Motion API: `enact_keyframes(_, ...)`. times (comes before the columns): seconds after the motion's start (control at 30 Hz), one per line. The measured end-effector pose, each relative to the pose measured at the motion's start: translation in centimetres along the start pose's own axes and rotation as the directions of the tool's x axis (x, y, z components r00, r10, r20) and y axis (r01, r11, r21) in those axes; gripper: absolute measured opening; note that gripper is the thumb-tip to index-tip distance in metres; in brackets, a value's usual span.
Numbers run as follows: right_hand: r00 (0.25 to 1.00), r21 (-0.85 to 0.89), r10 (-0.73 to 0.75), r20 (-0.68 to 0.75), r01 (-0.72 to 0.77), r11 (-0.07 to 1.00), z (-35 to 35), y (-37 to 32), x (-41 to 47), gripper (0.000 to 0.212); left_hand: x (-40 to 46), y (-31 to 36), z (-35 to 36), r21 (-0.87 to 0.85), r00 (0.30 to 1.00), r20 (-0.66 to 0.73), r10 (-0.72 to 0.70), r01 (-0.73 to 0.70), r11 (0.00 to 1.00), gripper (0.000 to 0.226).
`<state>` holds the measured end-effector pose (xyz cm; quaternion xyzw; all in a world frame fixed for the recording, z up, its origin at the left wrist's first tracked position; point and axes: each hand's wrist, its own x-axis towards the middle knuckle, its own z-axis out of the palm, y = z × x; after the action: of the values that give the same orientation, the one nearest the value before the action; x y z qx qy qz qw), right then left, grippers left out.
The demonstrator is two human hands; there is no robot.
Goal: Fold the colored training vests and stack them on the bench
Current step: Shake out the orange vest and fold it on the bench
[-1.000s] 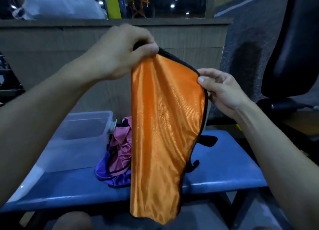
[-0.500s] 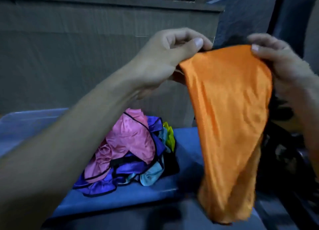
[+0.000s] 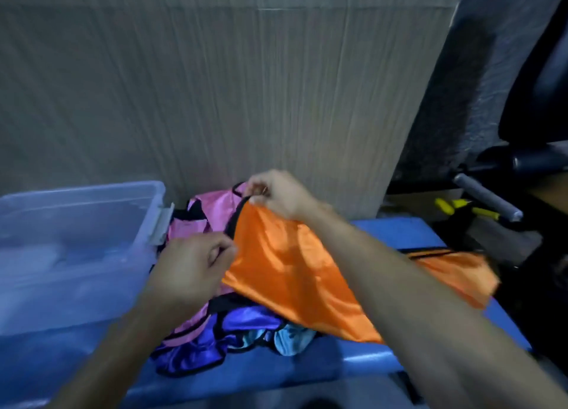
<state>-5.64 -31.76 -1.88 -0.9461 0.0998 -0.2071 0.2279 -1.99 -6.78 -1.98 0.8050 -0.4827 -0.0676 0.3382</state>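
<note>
An orange vest [image 3: 285,270] with black trim lies stretched across the blue bench [image 3: 396,233], its far end [image 3: 455,270] reaching the bench's right side. My left hand [image 3: 190,267] pinches its near-left edge. My right hand [image 3: 276,193] pinches the black-trimmed far corner, lifted a little above the pile. Under the orange vest sits a heap of loose vests: pink [image 3: 203,215], purple [image 3: 209,344] and light blue [image 3: 292,338]. My right forearm crosses over the orange cloth and hides part of it.
A clear plastic bin [image 3: 76,249] stands on the bench's left end, touching the pile. A wood-grain panel [image 3: 215,86] rises behind. At the right are a black chair [image 3: 541,101], a grey handle [image 3: 485,199] and yellow tools [image 3: 467,207].
The orange vest hung in the air between my raised hands; now both hands have come down and left, and the vest lies across the bench and the pile.
</note>
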Motion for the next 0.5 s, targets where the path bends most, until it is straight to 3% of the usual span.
enact_keyframes(0.07,0.999,-0.084,-0.009,0.050,0.013,0.996,4.0,-0.7,-0.3,0.019,-0.3,-3.0,0.5,0.144,1.000,-0.007,0.014,-0.013,0.989,0.018)
enact_keyframes(0.17,0.999,-0.105,-0.036,-0.016,0.034,0.994,5.6,-0.9,-0.4,0.022,-0.8,-5.6,1.1,0.365,0.997,-0.044,0.058,-0.038,0.930,0.019)
enact_keyframes(0.3,0.963,-0.081,-0.106,-0.248,0.088,0.993,4.3,-1.0,-4.0,0.029,-1.1,-6.9,2.4,0.642,0.971,-0.020,0.237,-0.169,0.748,0.036)
enact_keyframes(0.4,0.924,-0.023,-0.026,-0.382,0.019,1.000,1.1,1.5,-8.9,0.024,0.2,-4.6,3.6,0.632,0.971,0.000,0.239,-0.185,0.753,0.029)
enact_keyframes(0.5,0.845,-0.003,0.183,-0.502,-0.214,0.977,-1.7,5.7,-15.4,0.017,1.2,-0.4,6.2,0.439,0.934,0.100,0.342,-0.350,0.827,0.016)
